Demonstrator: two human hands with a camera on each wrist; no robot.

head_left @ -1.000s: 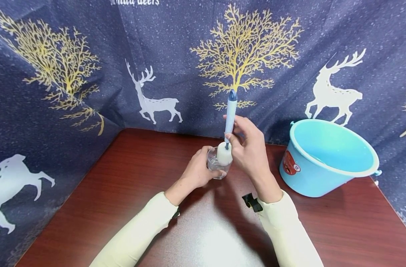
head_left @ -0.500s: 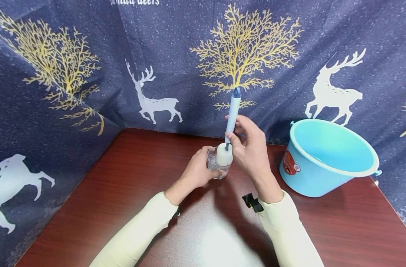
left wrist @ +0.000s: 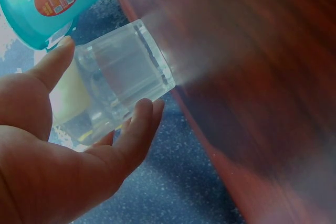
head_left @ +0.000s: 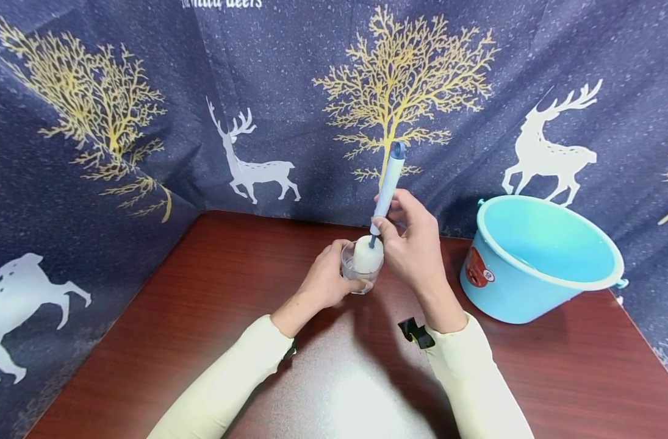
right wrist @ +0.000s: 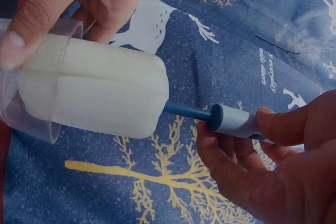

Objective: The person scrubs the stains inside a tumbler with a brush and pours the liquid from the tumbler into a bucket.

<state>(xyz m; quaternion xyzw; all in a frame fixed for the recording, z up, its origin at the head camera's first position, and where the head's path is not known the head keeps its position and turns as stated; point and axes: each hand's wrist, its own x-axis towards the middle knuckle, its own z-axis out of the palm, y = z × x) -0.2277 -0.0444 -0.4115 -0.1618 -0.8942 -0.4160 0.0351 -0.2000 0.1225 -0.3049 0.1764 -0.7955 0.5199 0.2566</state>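
A clear drinking glass [left wrist: 128, 61] stands upright on the table, and my left hand [head_left: 327, 277] grips it round the side, thumb on one side and fingers on the other. Partly inside the glass is the white sponge head of a cup brush [right wrist: 113, 93]; its upper part sticks out above the rim. My right hand [head_left: 416, 244] pinches the brush's pale blue handle [head_left: 389, 186] low down, near the dark blue stem [right wrist: 186, 110]. The handle leans to the right, its ringed end up. Whether the sponge touches the glass bottom cannot be told from the head view.
A light blue bucket [head_left: 523, 305] with a red label stands at the right of the reddish-brown wooden table [head_left: 246, 268]. Behind the table hangs a dark blue cloth [head_left: 290, 73] printed with trees and deer.
The top of the brush handle has swung rightward, so the brush tilts more, while its sponge has shifted slightly left in the glass. My left hand and the glass have stayed in place.
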